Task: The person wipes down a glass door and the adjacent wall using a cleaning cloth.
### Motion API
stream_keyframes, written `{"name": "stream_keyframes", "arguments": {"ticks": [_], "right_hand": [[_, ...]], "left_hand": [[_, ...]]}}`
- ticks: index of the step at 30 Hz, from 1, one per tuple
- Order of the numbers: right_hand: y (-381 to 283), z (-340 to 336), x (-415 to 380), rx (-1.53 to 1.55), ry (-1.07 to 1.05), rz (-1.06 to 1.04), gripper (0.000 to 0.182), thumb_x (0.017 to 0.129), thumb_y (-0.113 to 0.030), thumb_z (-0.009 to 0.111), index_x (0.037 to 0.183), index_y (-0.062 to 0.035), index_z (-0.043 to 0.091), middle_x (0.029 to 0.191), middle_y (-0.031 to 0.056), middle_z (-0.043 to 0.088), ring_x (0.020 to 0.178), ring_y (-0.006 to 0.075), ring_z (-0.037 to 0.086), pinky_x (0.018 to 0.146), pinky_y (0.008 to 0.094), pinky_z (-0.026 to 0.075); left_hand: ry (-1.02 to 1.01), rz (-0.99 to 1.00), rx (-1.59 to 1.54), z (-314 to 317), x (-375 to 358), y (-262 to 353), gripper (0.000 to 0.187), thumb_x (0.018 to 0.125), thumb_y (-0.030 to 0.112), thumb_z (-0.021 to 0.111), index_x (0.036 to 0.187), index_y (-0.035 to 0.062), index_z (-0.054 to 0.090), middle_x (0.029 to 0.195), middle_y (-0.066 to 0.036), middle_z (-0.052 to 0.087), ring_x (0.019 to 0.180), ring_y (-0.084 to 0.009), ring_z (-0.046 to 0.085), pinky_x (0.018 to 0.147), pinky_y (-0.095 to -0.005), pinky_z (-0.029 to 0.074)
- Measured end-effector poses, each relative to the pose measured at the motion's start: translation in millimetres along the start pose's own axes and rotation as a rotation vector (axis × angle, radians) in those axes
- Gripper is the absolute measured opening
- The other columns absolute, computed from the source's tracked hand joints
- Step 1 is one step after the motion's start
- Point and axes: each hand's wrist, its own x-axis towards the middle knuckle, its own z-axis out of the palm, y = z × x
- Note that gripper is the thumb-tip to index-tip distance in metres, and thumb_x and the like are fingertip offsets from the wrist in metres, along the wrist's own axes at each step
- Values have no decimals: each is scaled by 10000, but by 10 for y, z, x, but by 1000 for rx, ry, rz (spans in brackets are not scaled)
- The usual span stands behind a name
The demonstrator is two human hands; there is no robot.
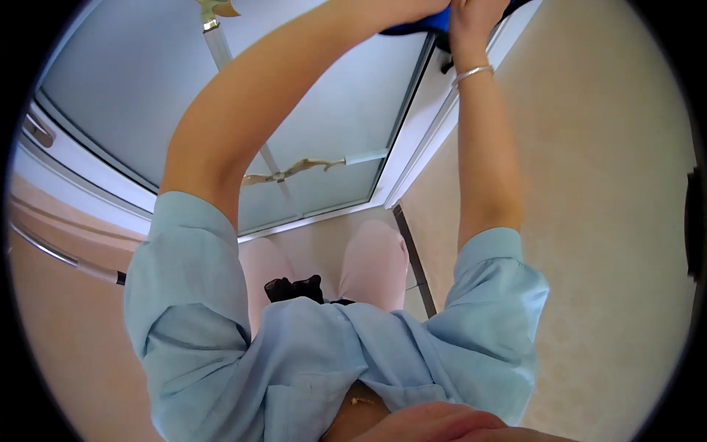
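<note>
Hands: my right hand (475, 22) grips one blue cloth (420, 26) at 12 o'clock; my left is cut off, grip untellable.
Edge: cloth meets one glass door (331, 110) frame; open wall (589, 184) at 3 o'clock.

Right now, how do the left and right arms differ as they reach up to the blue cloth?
The right hand is in view, wrist wearing a silver bracelet; the left hand is cut off at the frame's top, so its wrist is unseen. The left forearm slants across the frosted glass door; the right one rises nearly straight. Both reach the blue cloth in light blue sleeves.

The person wears a light blue short-sleeved shirt (294, 368), pale pink trousers (375, 261) and a thin silver bracelet (472, 73) on the right wrist.
</note>
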Motion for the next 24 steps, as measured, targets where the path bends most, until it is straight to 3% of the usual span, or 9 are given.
{"name": "stream_keyframes", "arguments": {"ticks": [4, 5, 6, 8, 11, 17, 21, 24], "right_hand": [[-252, -227, -864, -21, -156, 156, 566, 996, -146, 447, 1498, 65, 297, 1561, 278, 300, 1457, 429, 269, 1200, 492, 203], [-235, -144, -1173, 100, -39, 139, 645, 957, -274, 515, 1508, 4, 329, 1564, 222, 331, 1466, 399, 267, 1201, 530, 155], [-315, -194, -1400, 101, -120, 196, 677, 1016, -370, 437, 1523, 42, 262, 1584, 244, 275, 1480, 417, 219, 1205, 521, 130], [-430, -247, -1928, 77, -150, 259, 642, 1002, -345, 448, 1489, 54, 321, 1558, 281, 293, 1454, 446, 250, 1197, 558, 134], [-633, -429, -2672, 37, -272, 361, 680, 988, -323, 490, 1488, 88, 281, 1531, 325, 291, 1438, 466, 260, 1190, 572, 145], [-1011, -898, -3665, 82, -610, 601, 634, 942, -136, 524, 1470, 111, 276, 1522, 352, 274, 1424, 494, 261, 1191, 527, 196], [-1156, -1059, -3641, 164, -691, 712, 661, 911, -60, 531, 1487, 103, 251, 1541, 353, 240, 1439, 498, 234, 1202, 506, 185], [-1148, -1029, -3431, 209, -570, 595, 710, 894, -48, 548, 1504, 101, 217, 1551, 356, 219, 1445, 503, 219, 1208, 515, 162]], "left_hand": [[-130, 10, -121, -14, -529, 484, 545, 943, 222, 439, 1438, -6, 457, 1535, -123, 424, 1461, -236, 328, 1220, -465, 168], [-169, 20, -146, 17, -718, 612, 548, 921, 234, 479, 1425, 17, 483, 1519, -98, 449, 1440, -217, 359, 1207, -440, 204], [-209, 30, -171, 49, -909, 748, 553, 899, 245, 520, 1413, 40, 509, 1503, -73, 474, 1419, -198, 389, 1194, -416, 239], [-307, 1, -347, 38, -1241, 1012, 581, 902, 181, 467, 1468, 52, 437, 1557, -75, 411, 1463, -197, 336, 1205, -422, 212], [-427, 40, -480, 59, -1731, 1366, 595, 899, 165, 468, 1479, 40, 414, 1564, -83, 396, 1455, -199, 347, 1212, -423, 209], [-558, 19, -671, -41, -2569, 1942, 591, 920, 155, 464, 1494, 36, 391, 1563, -93, 393, 1446, -190, 357, 1212, -410, 232], [-569, 48, -661, -95, -2720, 1952, 589, 923, 164, 472, 1493, 33, 395, 1556, -97, 403, 1438, -195, 371, 1206, -408, 255], [-508, 1, -681, -22, -2672, 1799, 588, 917, 177, 495, 1481, 29, 416, 1538, -96, 429, 1425, -205, 393, 1192, -409, 290]]}}
